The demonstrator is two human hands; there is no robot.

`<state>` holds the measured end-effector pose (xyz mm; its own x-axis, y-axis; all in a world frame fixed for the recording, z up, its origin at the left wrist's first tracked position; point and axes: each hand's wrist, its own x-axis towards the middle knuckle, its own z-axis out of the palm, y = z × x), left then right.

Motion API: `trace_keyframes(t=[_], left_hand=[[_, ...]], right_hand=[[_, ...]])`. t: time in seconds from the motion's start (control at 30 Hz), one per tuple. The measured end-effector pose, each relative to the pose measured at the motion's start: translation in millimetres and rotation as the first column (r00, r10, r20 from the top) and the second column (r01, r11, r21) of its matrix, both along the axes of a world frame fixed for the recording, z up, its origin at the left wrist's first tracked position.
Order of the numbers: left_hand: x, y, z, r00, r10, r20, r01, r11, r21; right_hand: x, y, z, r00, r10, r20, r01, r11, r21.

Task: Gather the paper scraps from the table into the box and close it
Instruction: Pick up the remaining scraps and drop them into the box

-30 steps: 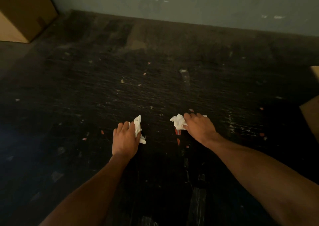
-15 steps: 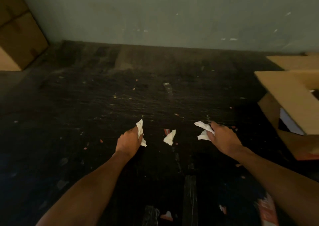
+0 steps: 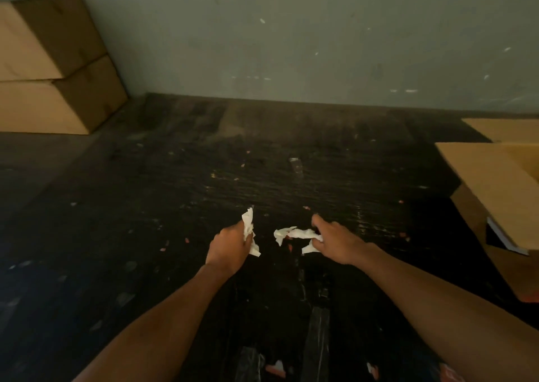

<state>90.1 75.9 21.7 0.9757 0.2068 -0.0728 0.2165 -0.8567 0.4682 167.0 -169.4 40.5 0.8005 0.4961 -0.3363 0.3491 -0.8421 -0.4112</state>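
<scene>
My left hand [image 3: 230,244] is closed around a crumpled white paper scrap [image 3: 249,228] that sticks out above and below its fingers. My right hand [image 3: 335,240] grips other white scraps [image 3: 304,234] at its fingertips, low over the dark table [image 3: 175,192]. One more white scrap [image 3: 281,233] lies just left of those, between the two hands; whether it touches them I cannot tell. The open cardboard box [image 3: 495,183] stands at the right edge with its flaps up.
Two closed cardboard boxes [image 3: 49,69] are stacked at the far left against the grey wall [image 3: 291,46]. Tiny orange and white flecks [image 3: 306,207] dot the table. More small scraps [image 3: 277,368] lie near the bottom edge, beside dark tape strips.
The view has tilted up, showing more wall and the stacked boxes. My right hand moved back left to the loose scrap lying between the hands. My left hand kept hold of its scrap.
</scene>
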Motion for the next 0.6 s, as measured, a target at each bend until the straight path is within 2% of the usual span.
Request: trace_keyframes(t=[0.17, 0.3, 0.4, 0.6], left_hand=[[-29.6, 15.3, -5.9, 0.996, 0.086, -0.010, -0.086, 0.996, -0.030], [-50.0, 29.9, -11.3, 0.991, 0.129, -0.040, -0.131, 0.990, -0.045], [-58.5, 39.2, -16.8, 0.989, 0.132, -0.072, -0.137, 0.989, -0.057], [-52.3, 47.4, -25.2, 0.986, 0.105, -0.129, -0.113, 0.992, -0.054]], right_hand=[[6.9, 38.2, -19.9, 0.991, 0.079, -0.106, -0.086, 0.994, -0.068], [13.4, 60.3, -34.3, 0.982, 0.132, -0.133, -0.150, 0.979, -0.135], [17.2, 69.4, -42.8, 0.986, 0.066, -0.153, -0.092, 0.982, -0.167], [4.6, 64.4, -55.5, 0.997, -0.053, -0.055, 0.045, 0.989, -0.143]])
